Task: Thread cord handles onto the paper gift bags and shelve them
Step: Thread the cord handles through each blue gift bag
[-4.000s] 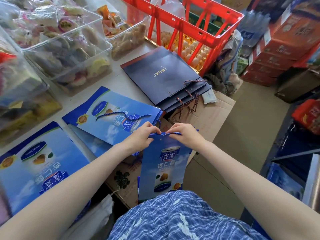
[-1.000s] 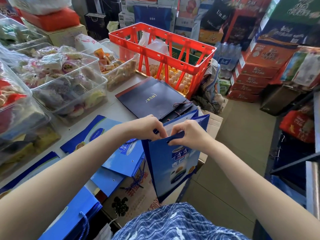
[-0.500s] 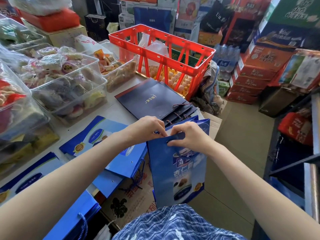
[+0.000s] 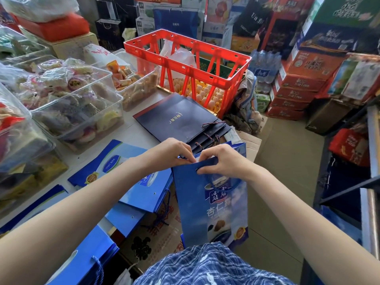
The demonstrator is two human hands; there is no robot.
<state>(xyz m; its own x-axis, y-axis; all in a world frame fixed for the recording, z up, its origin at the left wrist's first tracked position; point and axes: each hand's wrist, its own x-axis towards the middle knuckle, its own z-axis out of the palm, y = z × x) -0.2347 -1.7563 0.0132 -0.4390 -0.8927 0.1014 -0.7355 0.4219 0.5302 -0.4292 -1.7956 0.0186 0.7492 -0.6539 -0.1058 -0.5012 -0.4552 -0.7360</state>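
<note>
The white table surface carries clear plastic tubs of wrapped snacks at the left and a red open-sided plastic crate at the far edge, with yellow egg trays visible through its lattice. In front of the crate lies a stack of flat navy paper bags fitted with twisted cords. Nearer the person, flat blue printed paper gift bags overlap one another across the table edge and a printed cardboard carton below it.

The task item — an upright blue printed paper gift bag — hangs in front of the person's blue checked garment, off the table and just beside the flat blue bags. Its mouth is held slightly open.

The left hand has its fingers curled, fingertips pinching the top rim of the upright bag. The right hand has fingers and thumb clamped on the near rim, next to a punched hole. A dark blue cord handle — partly hidden — loops down the bag's front face below the right hand.
</note>
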